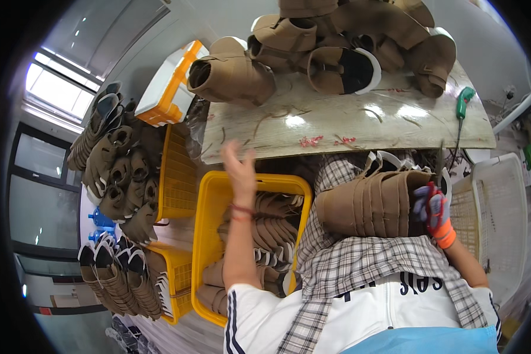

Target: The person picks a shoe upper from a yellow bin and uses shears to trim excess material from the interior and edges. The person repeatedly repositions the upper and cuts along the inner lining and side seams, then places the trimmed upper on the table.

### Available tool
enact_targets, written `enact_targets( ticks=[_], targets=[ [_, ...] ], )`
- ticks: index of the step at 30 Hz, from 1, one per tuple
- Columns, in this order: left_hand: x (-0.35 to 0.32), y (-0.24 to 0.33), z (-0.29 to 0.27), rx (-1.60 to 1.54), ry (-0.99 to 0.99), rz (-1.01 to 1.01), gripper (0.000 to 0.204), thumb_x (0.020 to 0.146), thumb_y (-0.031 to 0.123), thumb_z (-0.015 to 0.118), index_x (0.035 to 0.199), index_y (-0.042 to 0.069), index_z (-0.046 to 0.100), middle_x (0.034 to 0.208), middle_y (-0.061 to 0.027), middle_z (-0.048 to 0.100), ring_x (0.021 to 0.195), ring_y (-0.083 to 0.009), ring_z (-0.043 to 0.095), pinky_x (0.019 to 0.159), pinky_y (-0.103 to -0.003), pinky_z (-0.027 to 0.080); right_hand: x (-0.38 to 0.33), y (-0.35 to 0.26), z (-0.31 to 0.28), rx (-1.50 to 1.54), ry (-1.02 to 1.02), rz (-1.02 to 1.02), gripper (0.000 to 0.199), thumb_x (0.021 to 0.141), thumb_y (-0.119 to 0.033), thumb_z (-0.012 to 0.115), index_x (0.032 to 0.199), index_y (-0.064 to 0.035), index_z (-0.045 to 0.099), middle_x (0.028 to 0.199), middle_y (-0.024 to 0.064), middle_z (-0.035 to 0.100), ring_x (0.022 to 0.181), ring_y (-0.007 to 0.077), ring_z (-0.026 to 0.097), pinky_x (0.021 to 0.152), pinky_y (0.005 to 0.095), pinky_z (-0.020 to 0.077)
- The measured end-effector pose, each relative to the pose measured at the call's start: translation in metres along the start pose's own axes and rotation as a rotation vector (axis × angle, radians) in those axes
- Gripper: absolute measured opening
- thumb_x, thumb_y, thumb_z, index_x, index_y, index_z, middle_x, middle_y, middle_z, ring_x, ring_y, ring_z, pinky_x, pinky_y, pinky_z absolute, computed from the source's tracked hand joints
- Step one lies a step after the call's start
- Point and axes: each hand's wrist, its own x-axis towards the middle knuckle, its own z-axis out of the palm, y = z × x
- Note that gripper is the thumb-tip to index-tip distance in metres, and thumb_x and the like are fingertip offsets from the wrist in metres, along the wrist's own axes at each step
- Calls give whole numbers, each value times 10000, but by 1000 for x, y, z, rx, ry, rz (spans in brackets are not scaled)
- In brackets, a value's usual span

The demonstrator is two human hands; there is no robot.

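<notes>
My bare left hand (240,171), a red band at its wrist, is raised above the far rim of a yellow basket (202,236). It is slightly blurred, fingers apart, holding nothing. Inside the basket lie nested rows of brown shoe uppers (271,233). A stack of brown shoe uppers (366,206) lies on its side across my lap, on a checked apron (360,256). At the stack's right end is my right hand (433,212), in a grey and red glove with an orange cuff. Its fingers are curled; a thin dark pointed piece rises beside them, its kind unclear.
Ahead stands a worn table (330,121) with a pile of brown uppers (336,44) and a green-handled tool (465,103). Left are an orange-and-white box (171,82), more yellow baskets (180,177) and heaped uppers (121,171). A white crate (501,224) stands right.
</notes>
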Motion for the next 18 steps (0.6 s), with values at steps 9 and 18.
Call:
enact_targets(
  ticks=[9, 18],
  targets=[
    [221, 6, -56, 723, 134, 464, 370, 660, 130, 792, 1004, 78, 668, 1308, -218, 459, 1261, -406, 359, 1039, -418, 297, 14, -3, -22, 42, 88, -105, 476, 953, -439, 472, 1102, 5, 553, 725, 60, 609, 494, 54, 448, 469, 189, 365],
    [218, 87, -172, -708, 397, 101, 372, 846, 204, 681, 1124, -24, 588, 1061, -120, 621, 978, -228, 583, 909, -339, 438, 17, -36, -40, -151, 72, -217, 595, 874, -505, 580, 1170, 8, 524, 747, 12, 528, 624, 58, 441, 565, 197, 352]
  ],
)
